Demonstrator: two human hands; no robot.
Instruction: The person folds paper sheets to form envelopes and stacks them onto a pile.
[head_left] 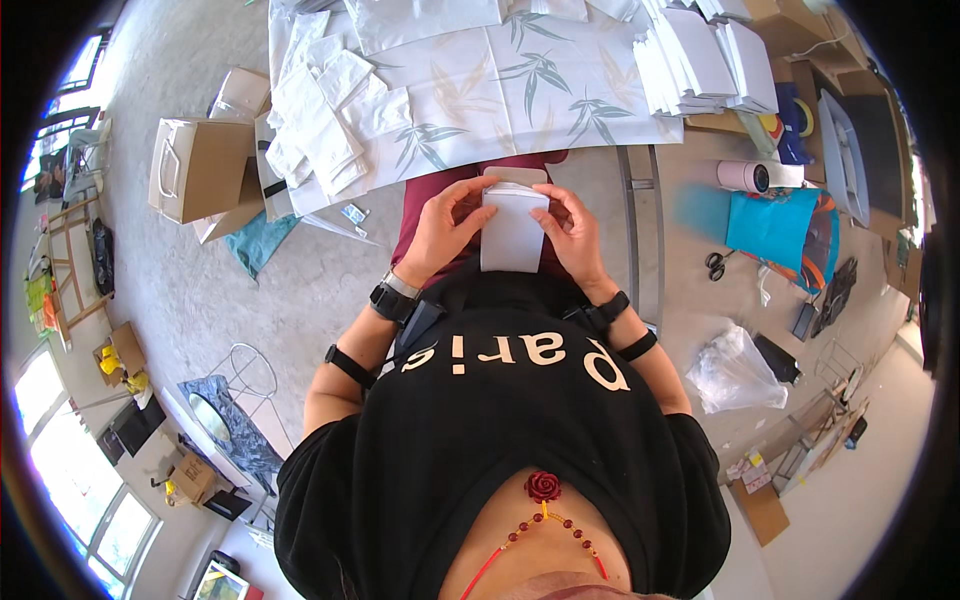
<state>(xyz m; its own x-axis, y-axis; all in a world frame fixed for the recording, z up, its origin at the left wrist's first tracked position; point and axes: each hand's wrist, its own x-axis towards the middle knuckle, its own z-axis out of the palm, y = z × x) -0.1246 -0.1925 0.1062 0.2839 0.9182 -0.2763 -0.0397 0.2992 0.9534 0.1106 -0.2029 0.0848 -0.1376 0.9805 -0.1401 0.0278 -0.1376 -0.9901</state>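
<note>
A small white paper box (514, 240) is held upright in front of my waist, close to the table's near edge. Its top flap stands up at the far side, and something white shows at the mouth; I cannot make out what it is. My left hand (450, 228) grips the box's left side, thumb on the front. On the right side, my right hand (574, 236) pinches it the same way near the top. Beyond, white plastic packets (325, 115) lie loosely piled on the table's left, and stacks of flat white boxes (690, 65) stand on its right.
The table (455, 100) has a leaf-patterned cover. Brown cartons (205, 170) stand to its left. On the right are a pink cylinder (742, 176), a blue bag (770, 228), black scissors (716, 265) and a clear plastic bag (738, 370). A metal table leg (642, 230) is nearby.
</note>
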